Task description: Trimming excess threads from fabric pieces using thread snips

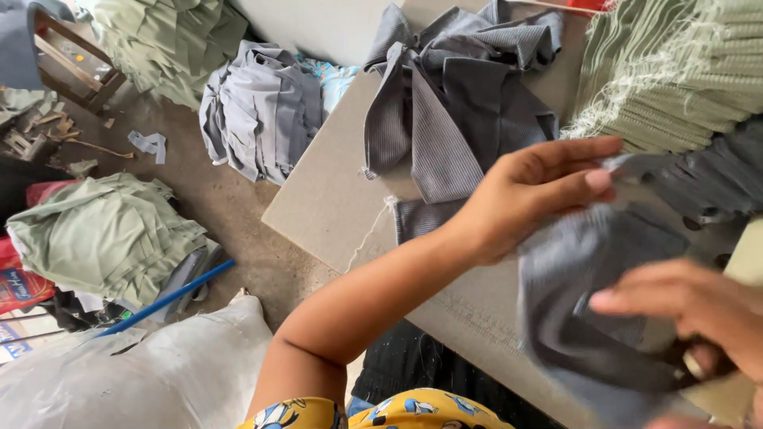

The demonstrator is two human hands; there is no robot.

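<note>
Cloth filled both my hands: a grey ribbed piece [592, 278] lay bunched on the grey board [318, 199] right before me. My right hand [691, 314], nearest and low at the frame's right edge, had its fingers curled into the lower folds, partly cut off, so I could not tell how firmly it pinched. My left hand [528, 195] reached across from the left, fingers long and close together, thumb under, holding the upper edge. The piece ran from that hand down toward the right one. Beyond lay more grey ribbed pieces [457, 95], a pale green stack [675, 71] at right, and farther off, grey and green heaps [258, 107] on the floor [199, 191].
</note>
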